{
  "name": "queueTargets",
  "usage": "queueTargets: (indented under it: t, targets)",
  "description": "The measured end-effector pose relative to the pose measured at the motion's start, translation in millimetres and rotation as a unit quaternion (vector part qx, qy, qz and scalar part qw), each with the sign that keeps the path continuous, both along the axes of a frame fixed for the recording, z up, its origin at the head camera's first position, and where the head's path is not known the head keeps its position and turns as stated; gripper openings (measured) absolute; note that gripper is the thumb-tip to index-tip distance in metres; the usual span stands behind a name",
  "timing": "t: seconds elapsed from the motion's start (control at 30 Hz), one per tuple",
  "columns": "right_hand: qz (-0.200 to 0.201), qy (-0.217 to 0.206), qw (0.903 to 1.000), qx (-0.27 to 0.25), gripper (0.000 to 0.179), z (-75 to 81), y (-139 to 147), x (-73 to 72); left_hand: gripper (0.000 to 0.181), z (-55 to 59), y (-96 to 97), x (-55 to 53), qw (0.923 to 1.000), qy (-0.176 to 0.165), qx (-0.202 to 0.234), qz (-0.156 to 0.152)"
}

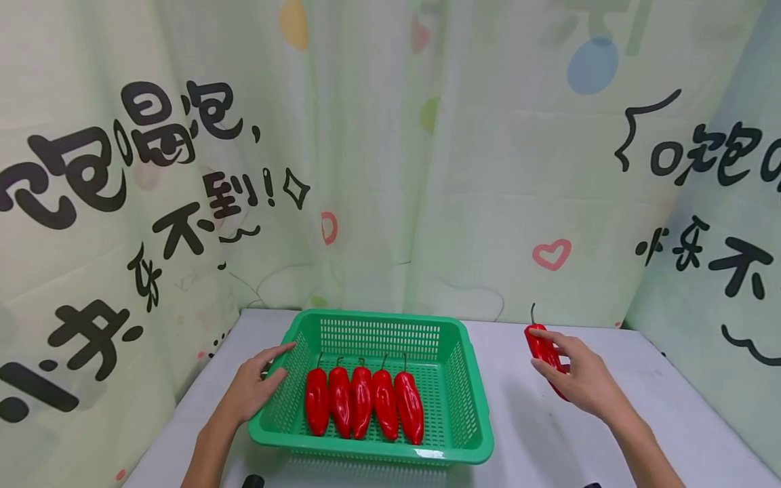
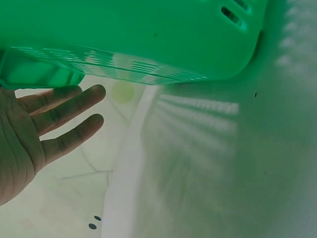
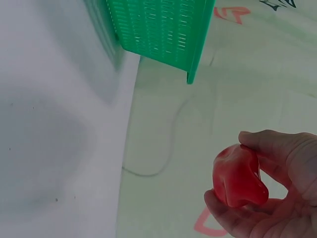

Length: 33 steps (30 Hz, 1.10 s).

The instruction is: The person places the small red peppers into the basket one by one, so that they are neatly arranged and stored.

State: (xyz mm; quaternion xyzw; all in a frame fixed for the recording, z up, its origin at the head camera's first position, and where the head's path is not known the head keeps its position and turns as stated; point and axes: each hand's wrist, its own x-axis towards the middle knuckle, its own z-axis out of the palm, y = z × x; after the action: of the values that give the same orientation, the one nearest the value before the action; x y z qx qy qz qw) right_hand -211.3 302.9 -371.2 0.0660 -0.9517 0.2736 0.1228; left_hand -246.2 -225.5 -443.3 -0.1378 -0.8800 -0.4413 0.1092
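A red chili pepper (image 1: pixel 540 347) with its stem up is pinched between the thumb and fingers of my right hand (image 1: pixel 579 376), above the table to the right of a green plastic basket (image 1: pixel 378 316). The right wrist view shows the same pepper (image 3: pixel 237 178) from its blunt lower end. Inside the basket, several red peppers (image 1: pixel 361 400) lie side by side in a row, stems pointing away. My left hand (image 1: pixel 251 388) is at the basket's left rim, thumb and fingers spread. Three of its fingers (image 2: pixel 69 139) look straight in the left wrist view, next to the basket wall.
The basket stands on a white table (image 1: pixel 525 434). Behind and on both sides hangs a pale green curtain (image 1: pixel 488 169) with black writing and coloured shapes, meeting the table's far edge. Small dark objects (image 1: pixel 253 481) show at the bottom edge of the head view.
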Motion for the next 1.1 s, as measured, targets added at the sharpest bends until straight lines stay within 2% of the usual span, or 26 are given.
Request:
queueTargets:
  t: [0.73,1.1]
  targets:
    - [0.069,0.034,0.9969,-0.016,0.06,5.2,-43.1,-1.8,0.047,3.6,1.7,1.9,0.9998,-0.018,0.005,0.001]
    - [0.118,0.052,0.9914,-0.022,0.052,13.5,-64.2,-4.6,0.047,3.7,1.0,1.5,0.9998,-0.02,0.005,0.001]
